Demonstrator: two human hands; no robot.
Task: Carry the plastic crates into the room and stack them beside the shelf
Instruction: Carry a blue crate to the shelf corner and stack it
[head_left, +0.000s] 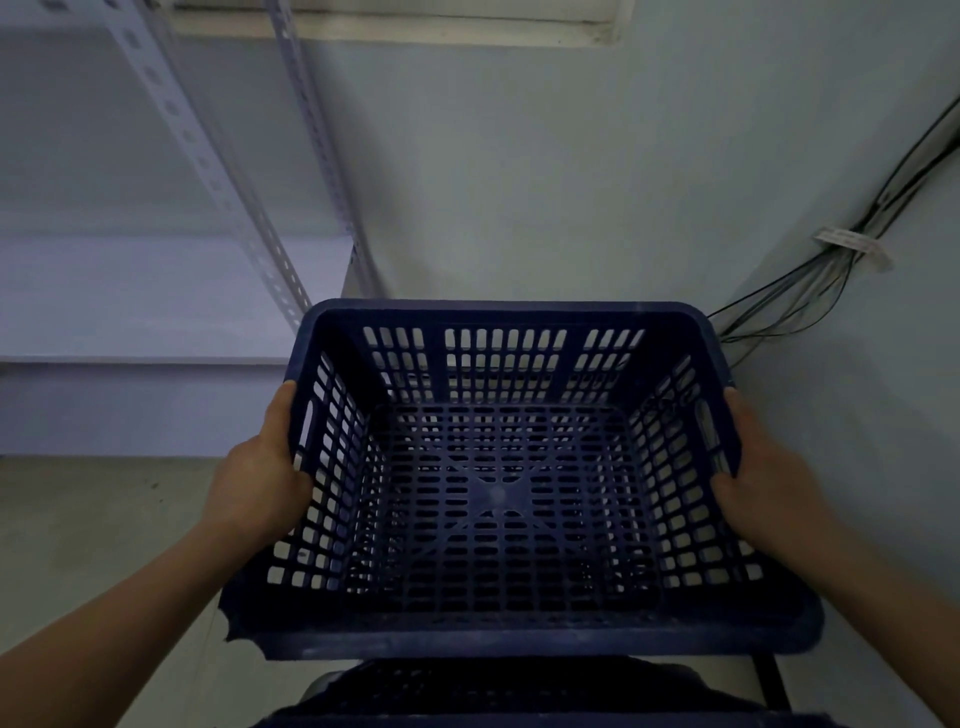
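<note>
I hold a dark blue perforated plastic crate (498, 493) in front of me, open side up and empty. My left hand (260, 467) grips its left rim, with the fingers hidden under the edge. My right hand (753, 467) grips the right rim the same way. The near left corner of the rim is chipped. Below the crate, at the bottom of the view, shows the edge of another dark crate (493, 691). A white metal shelf (156, 291) with slotted uprights stands to the left, right beside the held crate.
A pale wall (545, 182) rises straight ahead behind the crate. A bundle of cables (852, 244) with a white tag runs down the wall at the right. Grey concrete floor (104, 519) lies at the left, below the shelf.
</note>
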